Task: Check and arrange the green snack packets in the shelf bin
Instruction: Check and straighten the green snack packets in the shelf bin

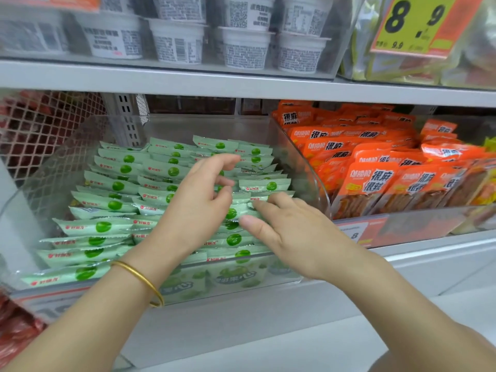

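1. Green packets [118,183] are stacked in three rough rows inside one clear bin [201,127] — directly beneath both hands.
2. Left hand [198,200]: fingers loosely curled, nothing held. Right hand [292,234]: straight fingers laid on the packets.
3. Count — dozens, too many to tally.
4. Orange packets [375,178] are kept just right of the bin.

I see orange packets [375,178] to the right, white cups [177,44] on the upper shelf [188,84], a yellow price sign [413,22] at top right, mesh [40,135] at left.
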A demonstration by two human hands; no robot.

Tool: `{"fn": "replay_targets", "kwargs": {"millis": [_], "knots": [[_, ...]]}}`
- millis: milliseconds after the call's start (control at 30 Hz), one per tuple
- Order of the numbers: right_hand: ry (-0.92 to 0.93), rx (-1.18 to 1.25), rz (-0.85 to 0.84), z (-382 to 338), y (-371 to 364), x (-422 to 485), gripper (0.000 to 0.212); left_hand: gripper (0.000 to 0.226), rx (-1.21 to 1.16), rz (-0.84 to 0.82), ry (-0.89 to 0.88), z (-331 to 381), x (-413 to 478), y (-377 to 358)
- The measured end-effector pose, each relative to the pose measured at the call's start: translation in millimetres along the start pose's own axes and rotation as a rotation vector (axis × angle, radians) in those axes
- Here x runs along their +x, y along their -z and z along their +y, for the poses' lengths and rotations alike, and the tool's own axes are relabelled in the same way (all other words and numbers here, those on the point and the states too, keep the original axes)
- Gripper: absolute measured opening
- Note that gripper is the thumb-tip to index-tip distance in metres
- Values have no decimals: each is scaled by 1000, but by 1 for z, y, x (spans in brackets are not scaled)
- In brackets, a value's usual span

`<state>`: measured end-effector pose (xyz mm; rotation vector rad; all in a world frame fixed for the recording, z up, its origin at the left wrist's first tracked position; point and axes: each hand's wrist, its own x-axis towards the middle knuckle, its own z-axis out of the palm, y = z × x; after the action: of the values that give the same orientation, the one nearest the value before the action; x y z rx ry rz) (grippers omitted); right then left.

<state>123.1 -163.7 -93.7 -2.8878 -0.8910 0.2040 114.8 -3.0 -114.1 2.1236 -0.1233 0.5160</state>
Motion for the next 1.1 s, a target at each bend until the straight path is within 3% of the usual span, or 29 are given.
{"fn": "replay_targets", "kwargs": {"millis": [100,200,333,500,700,800,900,967,1101], "knots": [[6,78,124,3,5,4,75,47,20,30,6,0,2,-1],[-8,44,377,6,15,17,38,47,73,68,-11,0,4,-1],[-19,-91,394,9,16,43,20,45,169,78,-13,1,6,1],[-73,-34,263,10,8,59,17,44,173,56,9,0,7,-2],[-68,12,378,9,7,53,14,44,147,46,17,-2,5,-2],[-11,18,508,11,10,45,17,39,111,37,31,0,5,-1],[102,-42,782,11,14,34,17,36,-14,24,43,5,4,2],[157,35,922,12,18,25,18,36,-77,-11,17,8,2,4],[242,376,997,12,26,8,14,36,-71,-81,-98,17,-5,5]]}}
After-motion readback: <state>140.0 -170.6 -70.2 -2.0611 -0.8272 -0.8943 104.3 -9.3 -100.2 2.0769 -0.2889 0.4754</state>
